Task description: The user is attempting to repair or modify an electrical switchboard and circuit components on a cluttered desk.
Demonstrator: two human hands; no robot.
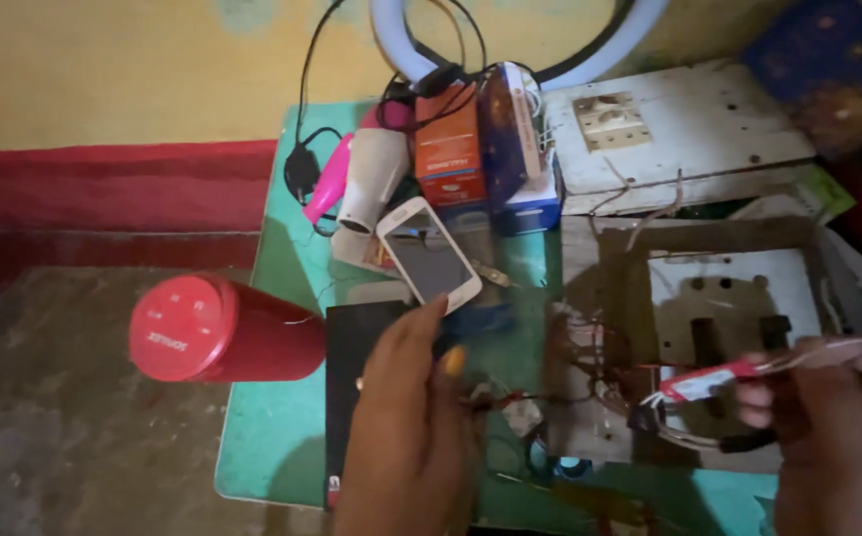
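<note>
While between hands (406,397), wires (510,402).

Orange box (448,149) upright beside blue box (506,129), white phone (429,256) with grey screen in front

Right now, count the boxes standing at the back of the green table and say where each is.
3. An orange box stands beside the white hair dryer, a dark blue box leans against its right side, and a blue-and-white box lies below that. More may be hidden behind.

Red-white tool (719,377) w/ wires – held level – over grey board (599,328).
</note>
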